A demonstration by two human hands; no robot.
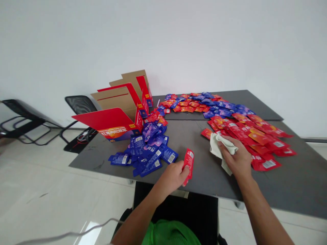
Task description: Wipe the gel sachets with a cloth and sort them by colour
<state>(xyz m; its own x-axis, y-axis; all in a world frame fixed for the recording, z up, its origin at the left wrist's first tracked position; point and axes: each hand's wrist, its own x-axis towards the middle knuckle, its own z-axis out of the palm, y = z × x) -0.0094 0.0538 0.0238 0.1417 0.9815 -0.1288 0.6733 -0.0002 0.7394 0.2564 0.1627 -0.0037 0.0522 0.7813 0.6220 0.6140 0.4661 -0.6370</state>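
Observation:
My left hand [175, 175] grips a red sachet [189, 160] upright above the front edge of the dark table [196, 143]. In my right hand [236, 156] is a folded off-white cloth [221, 146], closed between thumb and fingers. That hand is beside a large pile of red sachets [255, 136], overlapping one another at the right. To the left of my left hand lies a loose heap of blue sachets [150, 149]. Part of the red sachet is covered by my fingers.
Open red boxes [114, 124] with brown insides stand along the table's left side. Mixed red and blue sachets [196, 102] lie in an arc at the back. Black chairs [80, 105] stand on the floor at the left, and a white wall rises behind.

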